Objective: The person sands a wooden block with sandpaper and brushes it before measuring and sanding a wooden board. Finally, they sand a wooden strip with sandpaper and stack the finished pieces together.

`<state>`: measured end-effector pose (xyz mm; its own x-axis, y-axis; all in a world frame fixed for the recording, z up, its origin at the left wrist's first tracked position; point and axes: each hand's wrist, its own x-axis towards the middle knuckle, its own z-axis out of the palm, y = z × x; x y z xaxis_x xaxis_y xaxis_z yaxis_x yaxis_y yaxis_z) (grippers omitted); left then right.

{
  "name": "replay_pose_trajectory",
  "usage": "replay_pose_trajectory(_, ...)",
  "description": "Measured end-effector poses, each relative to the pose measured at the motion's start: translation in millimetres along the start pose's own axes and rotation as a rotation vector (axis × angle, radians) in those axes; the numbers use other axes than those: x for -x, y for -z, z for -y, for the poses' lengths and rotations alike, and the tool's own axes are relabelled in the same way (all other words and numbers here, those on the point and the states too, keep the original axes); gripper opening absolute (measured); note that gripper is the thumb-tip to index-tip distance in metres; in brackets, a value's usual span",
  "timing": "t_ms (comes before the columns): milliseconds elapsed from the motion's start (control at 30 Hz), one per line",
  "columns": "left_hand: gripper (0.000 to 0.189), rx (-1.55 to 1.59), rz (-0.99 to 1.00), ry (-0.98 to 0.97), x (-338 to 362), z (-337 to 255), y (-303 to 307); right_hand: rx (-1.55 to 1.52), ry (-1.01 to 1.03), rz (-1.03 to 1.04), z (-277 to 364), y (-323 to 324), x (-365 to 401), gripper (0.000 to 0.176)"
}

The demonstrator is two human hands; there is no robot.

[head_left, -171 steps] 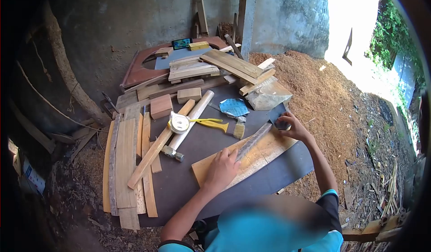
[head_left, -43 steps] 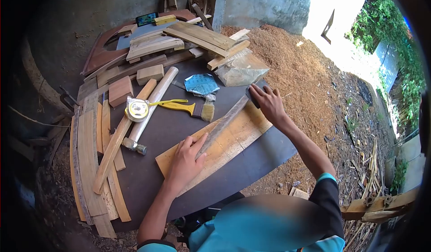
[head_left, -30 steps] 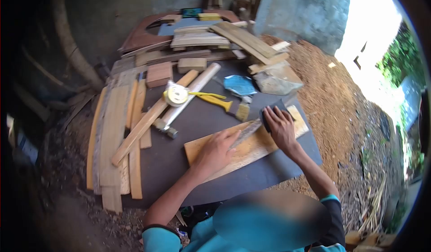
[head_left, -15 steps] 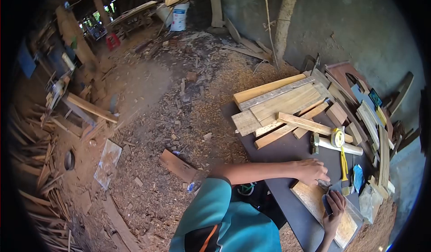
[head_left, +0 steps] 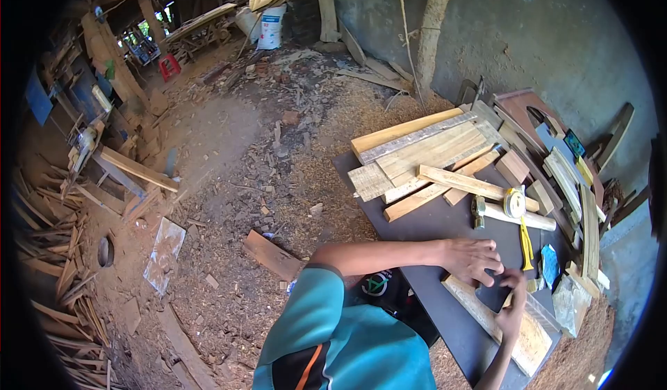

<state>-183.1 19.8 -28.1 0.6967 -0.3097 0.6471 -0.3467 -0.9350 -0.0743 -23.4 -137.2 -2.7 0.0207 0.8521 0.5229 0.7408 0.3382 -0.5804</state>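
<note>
A dark sheet that looks like sandpaper (head_left: 492, 297) is held between my two hands over a wooden board (head_left: 531, 348). My left hand (head_left: 474, 259) reaches in from the left, its curled fingers gripping the sheet's upper edge. On the sheet's right side, my right hand (head_left: 513, 300) pinches it with bent fingers. The board lies on the dark tabletop (head_left: 445, 320), its near end pale and rough. Behind the hands sit a hammer (head_left: 479, 213) and a tape measure (head_left: 514, 204) with its yellow strap hanging down.
Several planks (head_left: 424, 154) are stacked at the table's far side. More offcuts (head_left: 587, 230) lean along the grey wall (head_left: 542, 56). A blue crumpled piece (head_left: 550, 265) lies right of the strap. Wood scraps and a brown plank (head_left: 271, 254) litter the dirt floor.
My right hand has moved up, closer to my left hand. The dark sheet now shows flat between both hands, where earlier it was bunched under the right fingers. The view has shifted slightly.
</note>
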Motion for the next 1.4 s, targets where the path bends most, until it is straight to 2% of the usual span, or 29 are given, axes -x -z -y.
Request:
replay_pose_trajectory(67,0.032,-0.027,0.108,-0.030,-1.1,0.1,1.0,0.305,-0.042,-0.032,-0.1,15.2,-3.2,0.037)
replay_pose_trajectory(100,0.033,0.008,0.068,-0.028,-2.1,-0.5,3.9,0.514,-0.085,-0.012,-6.7,31.1,0.9,0.045)
replay_pose_trajectory(133,0.033,0.019,0.088,-0.024,-2.8,-0.3,6.1,0.590,-0.252,0.041,-22.0,44.4,11.7,0.052)
replay_pose_trajectory(167,0.034,0.032,0.107,-0.026,-4.7,-0.2,8.9,0.553,-0.404,0.165,-33.5,57.4,19.2,0.051)
replay_pose_trajectory(233,0.029,-0.005,0.143,-0.034,-7.2,-1.6,17.5,0.564,-0.338,0.079,-37.7,60.2,30.1,0.044)
replay_pose_trajectory(300,0.023,-0.031,0.268,0.069,-1.1,-3.2,22.4,0.607,-0.297,0.047,-35.3,59.0,32.0,0.041)
replay_pose_trajectory(367,0.016,-0.028,0.263,0.253,-0.1,-4.2,40.0,0.562,-0.301,0.031,-37.6,59.6,34.1,0.040)
replay_pose_trajectory(433,0.022,-0.117,0.205,0.338,4.3,-2.7,50.7,0.546,-0.298,0.039,-40.3,61.8,34.7,0.040)
replay_pose_trajectory(500,0.032,-0.063,0.258,0.379,6.0,-3.1,57.8,0.527,-0.288,0.038,-43.4,62.4,35.7,0.042)
replay_pose_trajectory(533,0.038,-0.037,0.288,0.398,6.4,-2.9,60.8,0.558,-0.292,0.035,-37.7,63.8,33.9,0.037)
replay_pose_trajectory(633,0.054,0.229,0.381,0.553,8.5,-8.2,63.9,0.568,-0.300,0.029,-37.8,64.6,36.9,0.040)
replay_pose_trajectory(800,0.056,-0.001,0.490,0.439,3.8,-14.5,65.5,0.516,-0.201,0.039,-40.3,65.9,43.2,0.041)
replay_pose_trajectory(900,0.056,-0.016,0.499,0.396,4.2,-12.7,55.2,0.460,-0.231,0.071,-33.4,69.6,42.8,0.040)
replay_pose_trajectory(933,0.057,-0.022,0.506,0.358,-3.5,-14.2,48.9,0.449,-0.190,0.010,-37.3,66.1,43.2,0.041)
replay_pose_trajectory(1033,0.054,0.024,0.428,0.229,-48.7,-26.8,5.3,0.475,-0.212,0.029,-37.5,64.3,42.2,0.040)
replay_pose_trajectory(1100,0.051,0.061,0.368,0.205,-78.0,-36.9,-29.9,0.500,-0.235,-0.025,-36.7,61.2,46.1,0.042)
replay_pose_trajectory(1167,0.050,0.120,0.342,0.209,-80.6,-38.4,-34.9,0.516,-0.280,-0.060,-32.5,64.1,43.0,0.044)
replay_pose_trajectory(1300,0.051,0.035,0.437,0.210,-37.7,-20.5,4.6,0.462,-0.365,0.005,-37.8,66.5,45.1,0.050)
replay_pose_trajectory(1400,0.052,0.066,0.526,0.318,-4.2,-12.1,57.3,0.454,-0.335,-0.007,-37.7,65.8,44.4,0.049)
